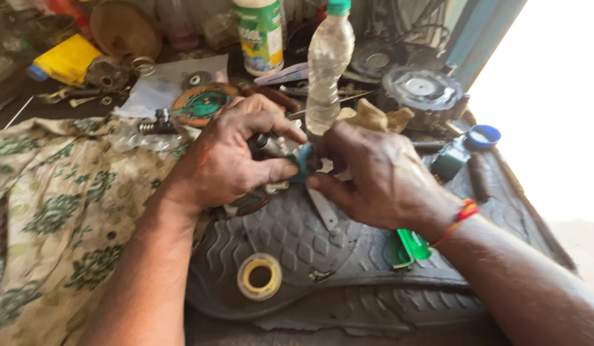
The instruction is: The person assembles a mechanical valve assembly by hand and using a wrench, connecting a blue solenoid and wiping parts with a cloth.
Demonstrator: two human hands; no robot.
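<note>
Over the grey rubber mat (290,237), just left of the clear plastic bottle (327,70), the left hand (236,160) is closed around a small metal part (266,144), thumb pressed against a blue piece (303,160) that sits between both hands. On the bottle's near side the right hand (374,173) pinches that same blue piece with its fingertips, so the two hands share it, held above the mat rather than resting on it. I'd judge this to be a fitting or prising step on a small assembly; the next move seems to call for steady counter-pressure from the left while the right works the blue piece. Below the bottle a tape roll (259,276) lies on the mat, a green tool (409,247) to its right.
</note>
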